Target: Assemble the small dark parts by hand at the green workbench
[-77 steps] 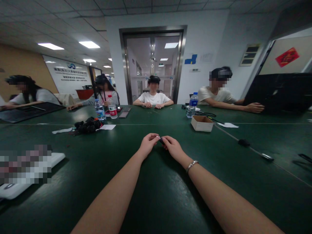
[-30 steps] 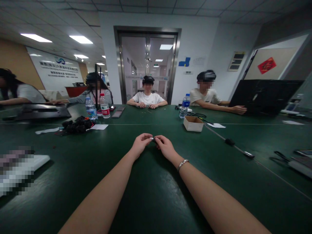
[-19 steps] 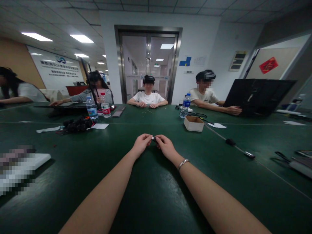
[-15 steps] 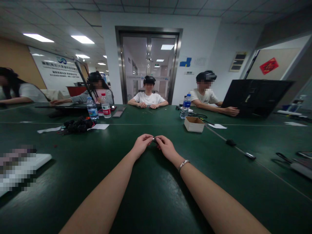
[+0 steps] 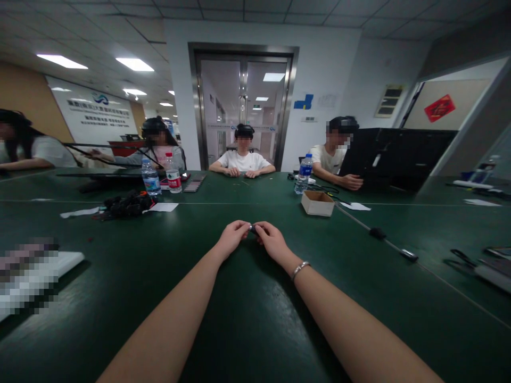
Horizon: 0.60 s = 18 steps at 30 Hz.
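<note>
Green table [image 5: 247,330]: we see its surface between the forearms [image 5: 175,298] and to either side of them; a thin seam [image 5: 223,203] crosses farther off. Nearest bounds ahead: a black tangle [image 5: 128,205] to the left, an open-topped cardboard box [image 5: 317,207] to the right.

Counted: three capped bottles [image 5: 304,178], two left, one by the box; one silver bracelet [image 5: 299,270]; four seated people [image 5: 243,160].

Small dark object [image 5: 253,229], silvery at one end: one, between the hands, too small for us to identify. Left hand [image 5: 232,236]: fingertips pinched at the silvery end. Right hand [image 5: 272,237], braceleted: thumb and fingers closed on the dark end.
</note>
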### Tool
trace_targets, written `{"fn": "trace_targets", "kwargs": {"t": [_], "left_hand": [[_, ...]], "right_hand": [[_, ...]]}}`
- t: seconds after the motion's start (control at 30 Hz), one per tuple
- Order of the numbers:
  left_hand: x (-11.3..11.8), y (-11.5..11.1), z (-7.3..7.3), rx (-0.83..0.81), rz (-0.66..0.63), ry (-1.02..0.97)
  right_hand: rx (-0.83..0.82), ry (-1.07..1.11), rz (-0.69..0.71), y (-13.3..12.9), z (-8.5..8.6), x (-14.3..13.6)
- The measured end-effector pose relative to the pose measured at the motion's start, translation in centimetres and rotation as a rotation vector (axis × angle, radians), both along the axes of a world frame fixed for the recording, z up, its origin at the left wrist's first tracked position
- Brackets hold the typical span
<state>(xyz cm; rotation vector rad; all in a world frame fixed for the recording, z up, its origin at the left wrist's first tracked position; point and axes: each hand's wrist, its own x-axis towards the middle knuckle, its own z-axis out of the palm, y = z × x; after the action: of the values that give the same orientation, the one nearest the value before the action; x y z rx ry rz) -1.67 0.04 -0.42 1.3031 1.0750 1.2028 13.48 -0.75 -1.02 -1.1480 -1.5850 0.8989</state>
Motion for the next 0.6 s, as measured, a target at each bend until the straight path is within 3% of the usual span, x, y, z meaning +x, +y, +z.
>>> {"fn": "trace_targets", "kwargs": {"t": [0.4,0.6], "left_hand": [[-0.1,-0.42,0.29,0.055,-0.044,-0.015],[0.0,-0.04,-0.14,0.094,-0.009,0.097]], "right_hand": [[-0.014,0.007,0.002,-0.04,-0.01,0.06],[0.012,-0.002,0.005,0.15,-0.25,0.01]]}}
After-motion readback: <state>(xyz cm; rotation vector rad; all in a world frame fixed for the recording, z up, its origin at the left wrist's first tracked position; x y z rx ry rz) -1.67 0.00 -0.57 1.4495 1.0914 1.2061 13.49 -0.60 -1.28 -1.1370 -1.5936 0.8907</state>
